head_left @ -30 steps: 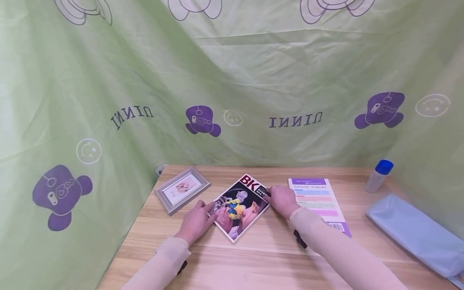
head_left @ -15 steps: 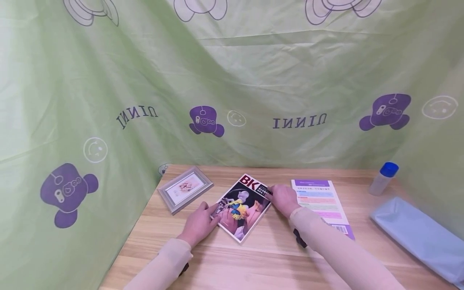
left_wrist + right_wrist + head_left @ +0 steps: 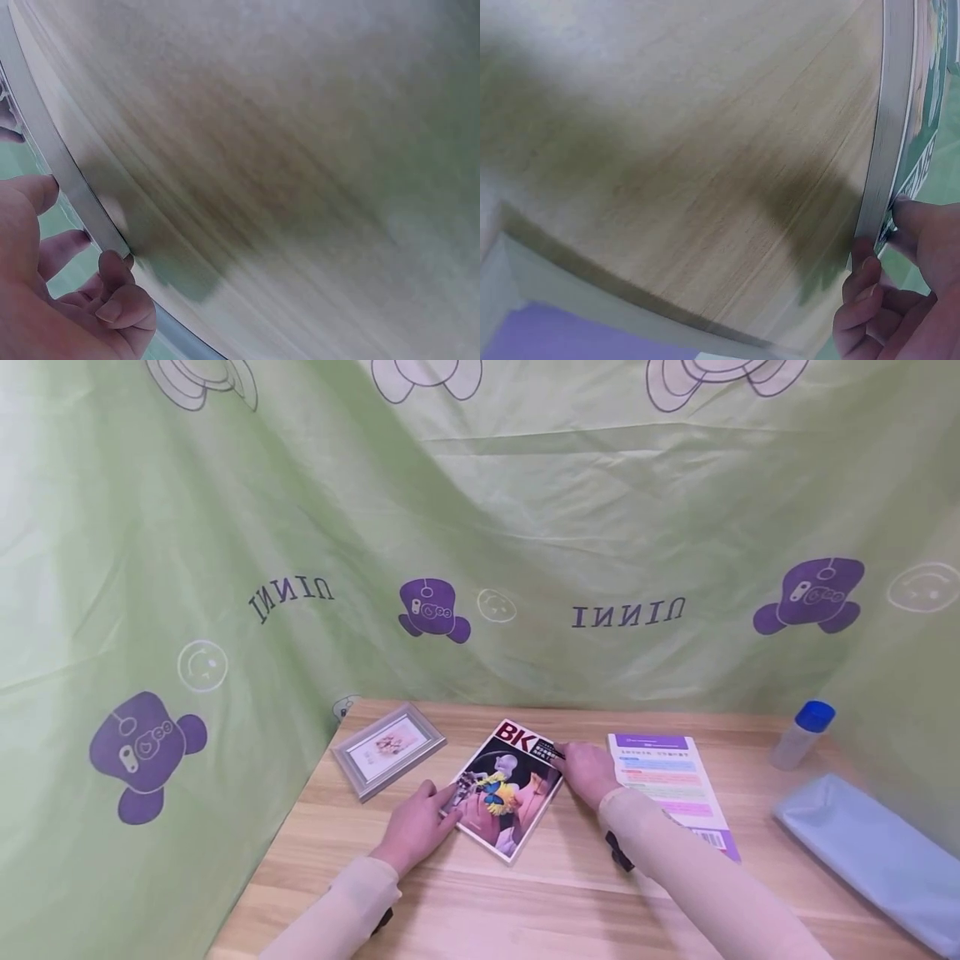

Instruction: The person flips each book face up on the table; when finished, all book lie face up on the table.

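A book (image 3: pixel 504 810) with "BK" in red on its cover lies at a slant on the wooden table, one corner toward the person. My left hand (image 3: pixel 417 828) holds its left corner, thumb on the edge. In the left wrist view, the book's pale page edge (image 3: pixel 64 161) runs past the curled fingers of that hand (image 3: pixel 52 285). At the opposite corner, my right hand (image 3: pixel 588 773) pinches the book. The right wrist view has the thumb of this hand (image 3: pixel 911 277) on the cover and fingers curled at the lower edge of the thick page block (image 3: pixel 889 124).
Left of the book lies a grey picture frame (image 3: pixel 352 757). A white and purple book (image 3: pixel 678 787) is partly behind the right forearm. Farther right are a blue-capped bottle (image 3: pixel 801 737) and a light blue pouch (image 3: pixel 870 852). A green curtain (image 3: pixel 525 527) hangs behind the table (image 3: pixel 495 910).
The whole scene has shifted slightly rightward in the head view. The book is turned a little on the table; both hands keep their hold at its corners.
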Action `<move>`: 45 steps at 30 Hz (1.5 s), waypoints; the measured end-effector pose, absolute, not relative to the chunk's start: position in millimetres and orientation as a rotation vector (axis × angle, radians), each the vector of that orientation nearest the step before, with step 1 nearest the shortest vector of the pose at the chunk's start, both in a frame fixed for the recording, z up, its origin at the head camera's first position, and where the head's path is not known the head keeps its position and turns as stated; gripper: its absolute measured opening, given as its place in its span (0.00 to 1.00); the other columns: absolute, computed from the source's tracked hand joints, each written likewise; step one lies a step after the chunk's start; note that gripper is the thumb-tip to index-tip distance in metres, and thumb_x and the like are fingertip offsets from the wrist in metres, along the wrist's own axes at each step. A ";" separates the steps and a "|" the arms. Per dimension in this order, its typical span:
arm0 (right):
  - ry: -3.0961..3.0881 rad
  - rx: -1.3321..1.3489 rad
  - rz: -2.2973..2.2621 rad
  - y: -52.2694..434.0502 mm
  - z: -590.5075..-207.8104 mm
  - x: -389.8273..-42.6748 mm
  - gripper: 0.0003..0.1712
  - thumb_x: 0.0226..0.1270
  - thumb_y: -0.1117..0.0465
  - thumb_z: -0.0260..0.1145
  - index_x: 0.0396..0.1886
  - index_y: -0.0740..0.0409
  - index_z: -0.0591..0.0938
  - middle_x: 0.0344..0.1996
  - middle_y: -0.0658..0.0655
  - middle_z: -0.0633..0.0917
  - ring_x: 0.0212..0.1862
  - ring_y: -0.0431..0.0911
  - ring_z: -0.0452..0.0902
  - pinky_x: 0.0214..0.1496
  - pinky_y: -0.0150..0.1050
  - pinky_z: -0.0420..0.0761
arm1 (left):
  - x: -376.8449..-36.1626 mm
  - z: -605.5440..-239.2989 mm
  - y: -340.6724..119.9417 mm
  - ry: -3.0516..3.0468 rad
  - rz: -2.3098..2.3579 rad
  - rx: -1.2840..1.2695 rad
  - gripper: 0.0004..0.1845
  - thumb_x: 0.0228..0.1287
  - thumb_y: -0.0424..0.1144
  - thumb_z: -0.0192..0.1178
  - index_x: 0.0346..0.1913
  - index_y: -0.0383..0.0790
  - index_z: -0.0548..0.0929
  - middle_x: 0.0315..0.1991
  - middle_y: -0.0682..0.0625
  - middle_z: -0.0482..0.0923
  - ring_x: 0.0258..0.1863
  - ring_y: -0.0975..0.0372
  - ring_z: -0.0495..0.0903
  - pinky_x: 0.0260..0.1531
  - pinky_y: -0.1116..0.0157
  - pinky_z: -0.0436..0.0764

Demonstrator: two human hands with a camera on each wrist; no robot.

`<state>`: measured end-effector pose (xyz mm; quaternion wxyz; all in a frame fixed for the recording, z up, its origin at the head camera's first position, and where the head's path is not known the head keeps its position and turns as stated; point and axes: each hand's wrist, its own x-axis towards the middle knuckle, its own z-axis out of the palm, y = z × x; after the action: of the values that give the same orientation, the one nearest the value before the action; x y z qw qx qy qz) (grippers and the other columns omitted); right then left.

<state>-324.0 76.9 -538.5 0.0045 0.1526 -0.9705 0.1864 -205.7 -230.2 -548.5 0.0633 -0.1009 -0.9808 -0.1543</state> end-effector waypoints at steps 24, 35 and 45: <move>-3.074 0.522 0.647 65.6 -534.3 -334.8 0.23 0.78 0.56 0.64 0.69 0.57 0.81 0.60 0.67 0.84 0.60 0.65 0.81 0.57 0.60 0.82 | -198.9 -548.9 -223.4 -2.973 -0.445 -0.312 0.29 0.72 0.52 0.65 0.68 0.39 0.82 0.37 0.46 0.74 0.24 0.61 0.68 0.24 0.61 0.75; -3.093 0.507 0.678 60.4 -535.0 -344.2 0.24 0.77 0.58 0.65 0.70 0.55 0.80 0.62 0.67 0.82 0.62 0.66 0.79 0.57 0.63 0.80 | -194.1 -546.7 -219.6 -2.965 -0.451 -0.310 0.28 0.71 0.51 0.66 0.68 0.39 0.82 0.37 0.46 0.76 0.25 0.61 0.69 0.25 0.60 0.77; -3.103 0.547 0.708 58.5 -531.9 -349.1 0.24 0.78 0.59 0.64 0.70 0.56 0.80 0.62 0.69 0.82 0.62 0.68 0.78 0.61 0.63 0.79 | -191.1 -547.2 -218.1 -2.941 -0.430 -0.328 0.27 0.71 0.51 0.66 0.65 0.38 0.83 0.37 0.46 0.77 0.26 0.60 0.71 0.25 0.59 0.78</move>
<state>-349.1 58.5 -531.9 -0.0439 0.1693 -0.9599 0.2191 -191.1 -218.1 -547.2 0.0756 -0.1095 -0.9807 -0.1435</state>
